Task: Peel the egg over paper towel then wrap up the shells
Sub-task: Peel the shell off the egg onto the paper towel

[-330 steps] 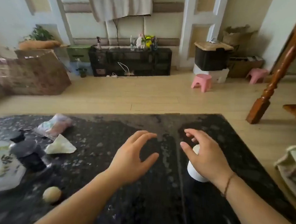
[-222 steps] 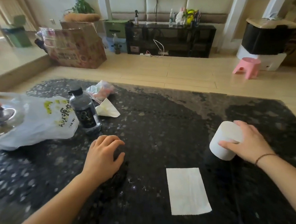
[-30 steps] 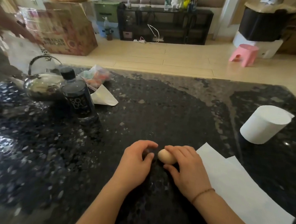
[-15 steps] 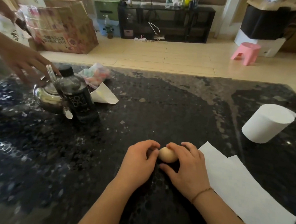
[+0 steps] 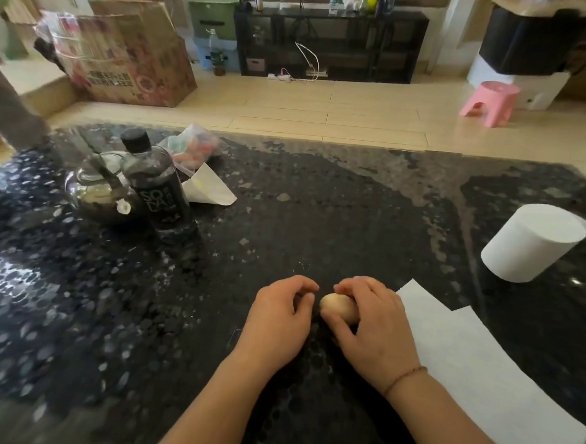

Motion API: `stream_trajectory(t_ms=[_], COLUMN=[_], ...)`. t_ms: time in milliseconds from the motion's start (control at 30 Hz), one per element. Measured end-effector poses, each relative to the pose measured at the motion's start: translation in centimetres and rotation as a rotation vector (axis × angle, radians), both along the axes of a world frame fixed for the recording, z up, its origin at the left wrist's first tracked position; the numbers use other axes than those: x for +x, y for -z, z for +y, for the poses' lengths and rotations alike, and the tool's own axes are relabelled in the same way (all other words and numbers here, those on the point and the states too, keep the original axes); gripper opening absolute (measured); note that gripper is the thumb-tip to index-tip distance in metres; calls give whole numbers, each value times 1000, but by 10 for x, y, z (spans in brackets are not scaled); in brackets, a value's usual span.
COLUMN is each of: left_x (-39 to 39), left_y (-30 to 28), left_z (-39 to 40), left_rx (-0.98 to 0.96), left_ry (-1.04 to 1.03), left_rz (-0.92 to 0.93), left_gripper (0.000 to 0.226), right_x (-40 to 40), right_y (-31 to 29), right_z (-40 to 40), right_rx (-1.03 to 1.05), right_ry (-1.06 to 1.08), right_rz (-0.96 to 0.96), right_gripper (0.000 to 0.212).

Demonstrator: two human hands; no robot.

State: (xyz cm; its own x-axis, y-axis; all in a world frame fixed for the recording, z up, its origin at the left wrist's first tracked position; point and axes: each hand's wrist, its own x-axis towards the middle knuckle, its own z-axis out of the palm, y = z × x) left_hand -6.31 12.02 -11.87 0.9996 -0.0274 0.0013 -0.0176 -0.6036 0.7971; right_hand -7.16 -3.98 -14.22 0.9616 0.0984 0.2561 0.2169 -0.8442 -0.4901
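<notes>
The right hand (image 5: 374,326) curls around the egg (image 5: 336,305) just left of the paper towel (image 5: 482,363), likely cracking it on the table, while the left hand (image 5: 278,320) rests beside it, fingers curled, holding nothing I can see.

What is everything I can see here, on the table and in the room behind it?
Egg: one, tan, on the table, in the right hand.
Paper towel sheets: white, on the table right of the hands.
Paper roll: one, white, far right of the table.
Soda bottle: one, dark, black cap, left side.
Kettle: one, shiny metal, beside the bottle.
Plastic bag: one, clear with colourful contents, behind the bottle.
Folded paper: one, white, by the bag.
Table: one, black speckled.
Stool: one, pink, on the floor.
Cardboard box: one, brown, on the floor, left.
Left hand: curled, beside the egg.
Right hand: grips the egg.
</notes>
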Motion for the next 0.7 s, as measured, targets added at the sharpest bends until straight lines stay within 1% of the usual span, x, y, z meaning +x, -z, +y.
stream_trajectory(t_ms=[67,100,200,267,367,400,433,467,500,533,567,600,633,700], left_x=[0,0,3,4,5,6,6,5,5,4,3,2,2,2], left_y=[0,0,-2,0,7,10,11,10,5,-1,-6,-11,-15,-16], left_z=[0,0,1,2,1,1,0,-1,-4,-7,-10,-13,-15,-16], left_rx=[5,7,30,57,169,195,180,101,-47,-239,-440,-621,-740,-822], left_ry=[-5,-11,-40,-52,-5,25,42,45,42,47,62,80,87,62], left_rz=[5,10,1,-4,4,-6,-19,-8,36,108,197,282,325,310], left_gripper=[18,18,20,22,23,23,22,20,21,22,25,27,27,23], right_x=[1,2,1,2,2,2,2,1,0,0,1,1,2,2], right_y=[-3,-5,-6,-3,0,-1,-4,-10,-17,-23,-28,-31,-33,-37], right_z=[2,4,7,6,5,5,5,6,7,9,10,9,8,4], right_rx=[-98,-118,-44,-79,-181,-162,-67,121,368,610,805,905,950,898], right_ry=[-10,-26,-23,-31,-46,-36,-10,33,70,78,59,38,21,45], right_rz=[-8,-55,-212,-218,-190,-207,-213,-181,-109,-16,73,104,105,79], right_gripper=[40,41,38,35,43,43,42,40,36,31,26,21,17,13])
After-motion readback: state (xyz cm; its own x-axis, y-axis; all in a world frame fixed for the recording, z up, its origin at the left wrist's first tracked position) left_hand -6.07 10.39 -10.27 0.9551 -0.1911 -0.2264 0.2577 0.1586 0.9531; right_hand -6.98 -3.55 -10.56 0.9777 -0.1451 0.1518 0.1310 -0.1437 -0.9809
